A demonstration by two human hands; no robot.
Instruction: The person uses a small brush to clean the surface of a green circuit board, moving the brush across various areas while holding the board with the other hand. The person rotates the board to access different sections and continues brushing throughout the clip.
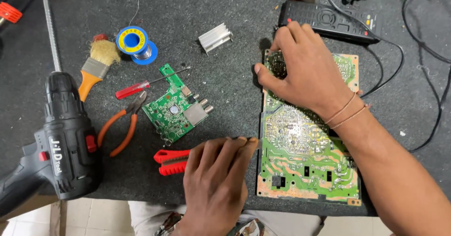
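Large green circuit board (307, 156) lies solder-side up on dark tabletop (225, 29), both hands at it.
Right hand (305, 74) fingers clamped on board's top edge; left hand (218, 177) fingers together over red-handled tool (170, 162); grip unclear. No parts visibly removed.

Even, bright overhead light gives soft short shadows; focus is sharp, with slight wide-angle bending at the edges.

right hand (307, 71) hiding circuit board (305, 156) top, left hand (218, 175) covering red tool (170, 162), drill (51, 137) cut off
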